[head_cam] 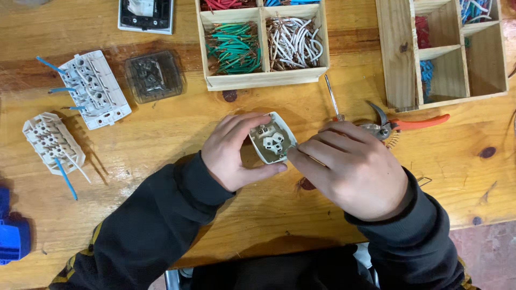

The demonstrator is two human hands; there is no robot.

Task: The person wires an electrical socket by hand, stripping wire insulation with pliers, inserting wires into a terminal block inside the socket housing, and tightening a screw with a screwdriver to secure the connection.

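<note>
Right now the left hand (234, 153) is gripping a small white socket module (272, 144) over the middle of the wooden table (161, 161), with the fingers curled over its far edge and the thumb pressing along its near edge, so the open back with its metal contacts is facing up. Meanwhile the right hand (352, 169) is lying just beside it, fingers bent and closed together, with the fingertips touching the module's right edge; whether they are pinching something thin there is impossible to tell. Both sleeves are dark.

Just beyond the right hand a screwdriver (333, 98) is lying on the table, its shaft pointing away from the person, and next to it a pair of orange-handled cutters (408, 124) is resting with its handles pointing right. Further back a wooden tray (263, 78) is holding green wires (234, 48) in one compartment and white wires (293, 43) in the next. A second wooden tray (395, 53) is sitting at the far right with red and blue wires in it. Off to the left two white socket bodies (94, 88) (52, 142) with blue wires sticking out are lying well apart from the hands, and a smoky transparent cover (155, 76) is sitting between them and the first tray
</note>
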